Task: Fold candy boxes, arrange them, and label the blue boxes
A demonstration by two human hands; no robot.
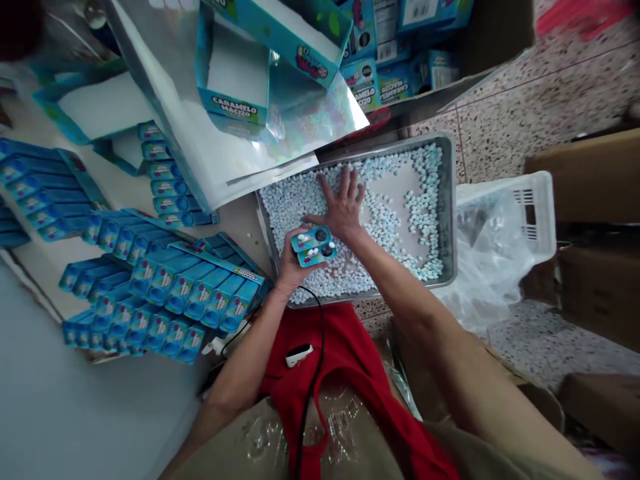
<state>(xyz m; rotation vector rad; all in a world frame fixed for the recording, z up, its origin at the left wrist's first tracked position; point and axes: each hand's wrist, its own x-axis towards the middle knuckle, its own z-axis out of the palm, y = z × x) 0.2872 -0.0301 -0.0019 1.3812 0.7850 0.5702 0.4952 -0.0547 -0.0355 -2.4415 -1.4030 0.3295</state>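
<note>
My left hand (291, 261) is wrapped round two small blue candy boxes (314, 247), held side by side above the near left part of a metal tray (453, 213). A few white candies rest on the upturned ends of these boxes, beside dark round holes. Fingers spread, my right hand (344, 208) lies palm down on the small pale blue and white candies (290, 203) in the tray. Its palm is hidden from view. The candies are thick on the tray's left side and thinner toward the right, where bare metal shows.
Rows of blue candy boxes (185, 287) stand on the table at left. Open display boxes (235, 73) sit on a shiny sheet (300, 127) at the back. A carton (500, 40) of blue boxes is behind the tray; a white crate (543, 213) with clear plastic stands right.
</note>
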